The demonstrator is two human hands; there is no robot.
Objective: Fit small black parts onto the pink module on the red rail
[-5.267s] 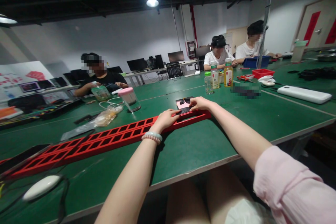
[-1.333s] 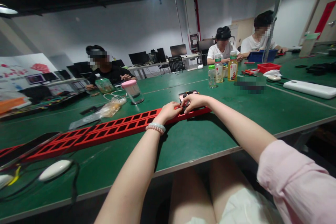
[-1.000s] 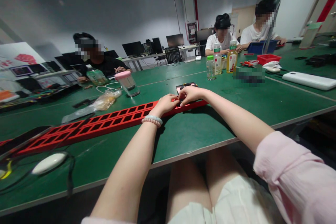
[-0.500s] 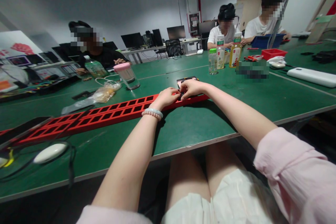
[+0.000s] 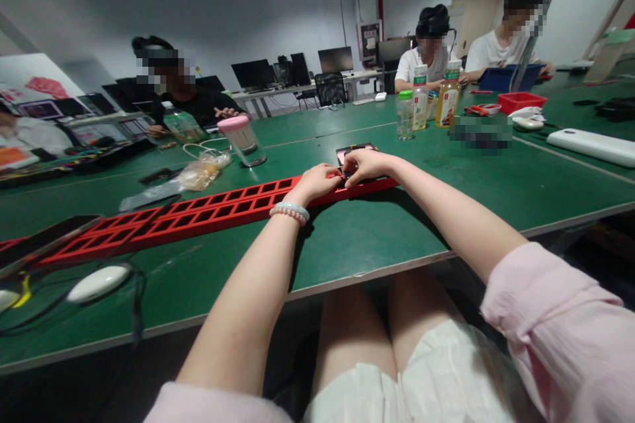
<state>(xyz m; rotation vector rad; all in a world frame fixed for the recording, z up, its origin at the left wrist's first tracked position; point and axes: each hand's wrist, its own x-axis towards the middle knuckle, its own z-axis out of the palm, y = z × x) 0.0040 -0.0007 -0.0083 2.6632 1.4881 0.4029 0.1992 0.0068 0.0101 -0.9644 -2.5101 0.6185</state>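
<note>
A long red tray [image 5: 225,217] with two rows of square compartments lies across the green table. Over its right part, my left hand [image 5: 320,182] rests with fingers bent and fingertips near the slots. My right hand [image 5: 366,164] is just beside it, thumb and fingers curled together and pointing down at the tray. Something small and dark shows at the right fingertips, too small to name. Behind my right hand lies a flat dark-edged thing with a pinkish surface [image 5: 342,154], partly hidden by the hand.
A pink-lidded cup [image 5: 243,140], a plastic bag [image 5: 203,173] and drink bottles [image 5: 448,96] stand beyond the tray. A phone [image 5: 54,238] and a white computer mouse [image 5: 99,283] are at left. Right are a red bin [image 5: 522,103] and a white bar [image 5: 590,145]. Several people sit around.
The whole view has shifted slightly. Both hands keep nearly the same place on the tray, with only tiny finger movement.
</note>
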